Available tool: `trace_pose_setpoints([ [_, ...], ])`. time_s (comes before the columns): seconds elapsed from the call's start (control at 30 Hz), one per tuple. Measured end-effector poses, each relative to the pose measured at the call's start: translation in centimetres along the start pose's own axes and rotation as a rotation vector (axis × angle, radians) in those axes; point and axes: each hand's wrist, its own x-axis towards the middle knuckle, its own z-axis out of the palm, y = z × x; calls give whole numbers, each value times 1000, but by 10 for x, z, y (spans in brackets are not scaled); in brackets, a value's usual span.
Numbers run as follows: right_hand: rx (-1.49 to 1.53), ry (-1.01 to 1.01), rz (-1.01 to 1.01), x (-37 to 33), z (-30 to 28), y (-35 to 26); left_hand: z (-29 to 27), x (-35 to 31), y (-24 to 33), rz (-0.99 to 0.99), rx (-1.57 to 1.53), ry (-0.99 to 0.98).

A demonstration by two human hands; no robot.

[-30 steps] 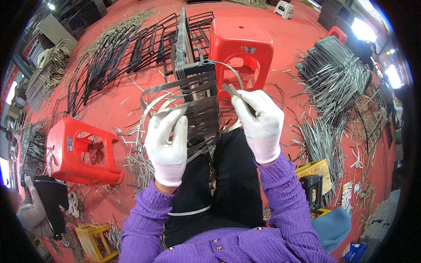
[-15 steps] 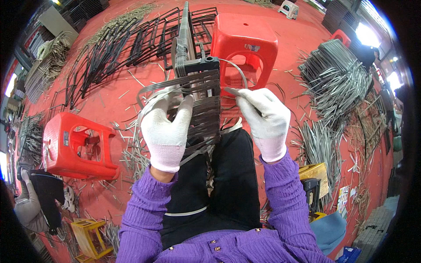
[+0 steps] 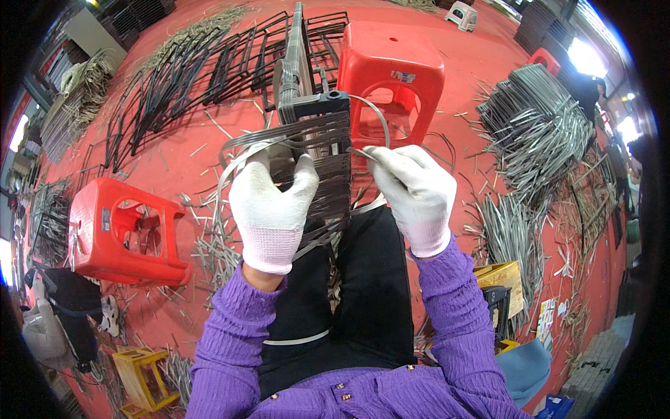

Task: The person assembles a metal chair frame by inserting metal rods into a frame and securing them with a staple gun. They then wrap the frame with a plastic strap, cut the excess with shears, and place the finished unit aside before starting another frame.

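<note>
In front of me stands a dark frame (image 3: pixel 324 105) with a panel of brown-grey flat strips (image 3: pixel 329 178) woven across its near side. My left hand (image 3: pixel 272 206), in a white glove, grips this woven panel from the left, its thumb against the strips and the other fingertips hidden. Loose strips (image 3: pixel 241 148) loop around its knuckles. My right hand (image 3: pixel 417 192), also gloved, pinches a flat strip (image 3: pixel 361 153), whose tip reaches the panel's right edge. A pale strip (image 3: pixel 380 115) arcs from the frame's top down toward my right hand.
A red stool (image 3: pixel 394 63) stands just beyond the frame; another red stool (image 3: pixel 122 234) lies tipped at left. Black metal frames (image 3: pixel 195 84) spread at the far left. Bundled grey strips (image 3: pixel 537 126) lie at right. Yellow-framed boxes (image 3: pixel 143 377) flank me, and a person (image 3: pixel 49 328) sits at lower left.
My right hand has shifted left, bringing its strip's tip to the panel's edge. My left hand has moved slightly right, its thumb now over the woven strips.
</note>
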Motion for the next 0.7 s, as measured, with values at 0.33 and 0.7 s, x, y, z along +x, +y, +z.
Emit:
trace_pose_setpoints([
  [0.33,82,-58,73,3,-1,3,-1,1,-2,-68,-50,-48],
  [0.7,251,-228,175,13,-4,8,-1,2,-1,-58,-39,-48],
])
